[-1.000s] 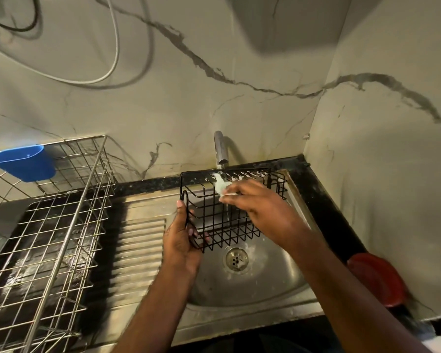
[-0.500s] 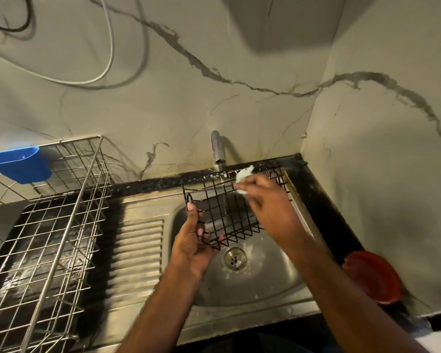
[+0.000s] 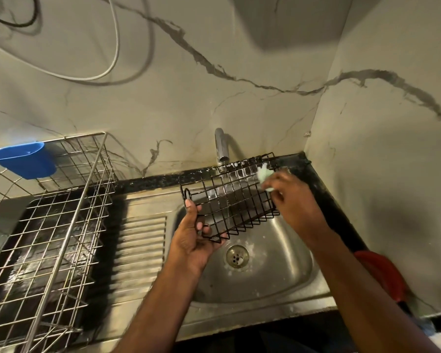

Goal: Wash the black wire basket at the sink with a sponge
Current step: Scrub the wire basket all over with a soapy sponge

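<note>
The black wire basket [image 3: 229, 200] hangs tilted over the steel sink [image 3: 278, 276], under the tap [image 3: 220, 146], which runs water through it. My left hand [image 3: 194, 238] grips the basket's near left corner. My right hand [image 3: 290, 200] pinches a small pale green soapy sponge [image 3: 264, 174] and presses it against the basket's far right end. White suds cling to the basket's far rim.
A large steel dish rack [image 3: 61, 225] stands on the drainboard to the left, with a blue plastic cup [image 3: 23, 160] hooked on its back edge. A red round thing [image 3: 382, 276] lies on the black counter at the right. The marble walls close the corner behind the sink.
My right hand has slid the sponge from the basket's middle to its far right end. The left hand has tipped the basket flatter, with its right end raised.
</note>
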